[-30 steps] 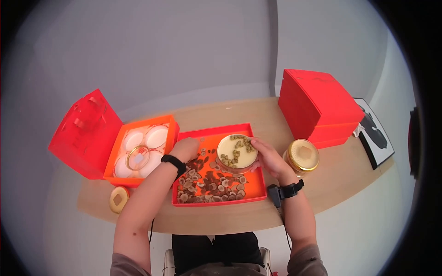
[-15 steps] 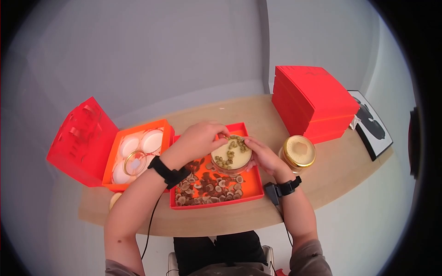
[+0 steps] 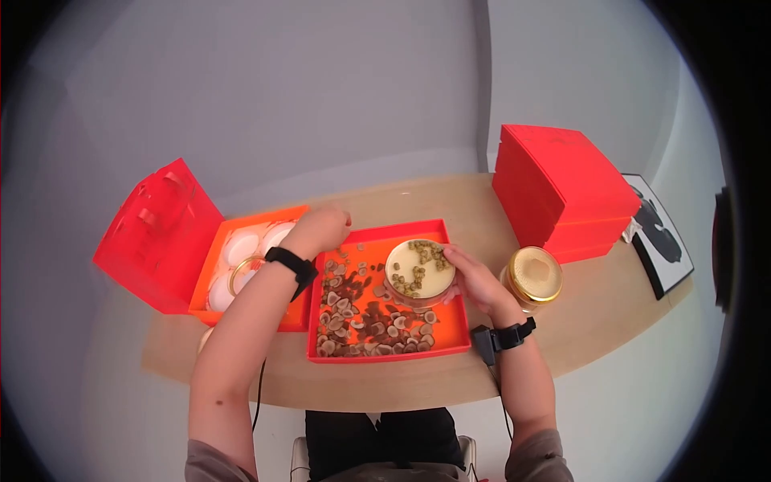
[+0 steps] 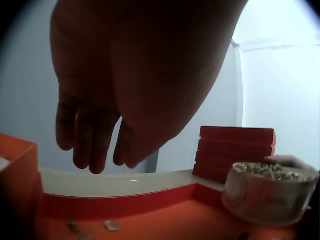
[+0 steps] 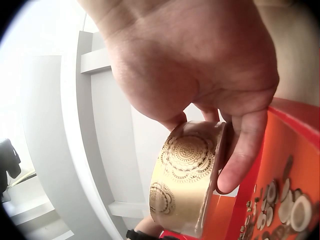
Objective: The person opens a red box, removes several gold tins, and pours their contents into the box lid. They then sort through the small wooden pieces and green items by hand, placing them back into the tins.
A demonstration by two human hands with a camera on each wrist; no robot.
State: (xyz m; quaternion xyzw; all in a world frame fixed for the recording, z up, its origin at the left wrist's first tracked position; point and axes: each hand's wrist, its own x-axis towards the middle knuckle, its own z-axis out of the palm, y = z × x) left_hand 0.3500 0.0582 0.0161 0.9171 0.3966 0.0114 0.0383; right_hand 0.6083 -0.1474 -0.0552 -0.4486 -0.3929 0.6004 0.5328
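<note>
Tub (image 5: 185,177) w/ green bits (image 3: 418,273) sits up in the R hand (image 3: 479,283), over the R part of the red tray (image 3: 451,323), top facing up. Main change vs 0.5 s ago: L hand (image 3: 321,228) was at the tub's rim, fingers down by the bits; now it's off to the L, above the tray's far L corner, nr the open orange box (image 4: 21,170). Tub stayed put, approx. So one add to the tub is prob. done & the L hand is likely free for another pick; a few small bits (image 4: 112,225) lie on the tray floor nr that corner, w/ brown slices (image 3: 393,325) nearer the person. Pose: L arm reaches fwd, wrist up, fingers hanging loose & slightly apart, nothing visible in them. R hand comes from the R side, fingers & thumb wrapped on the tub's wall, firm enough by the look.
</note>
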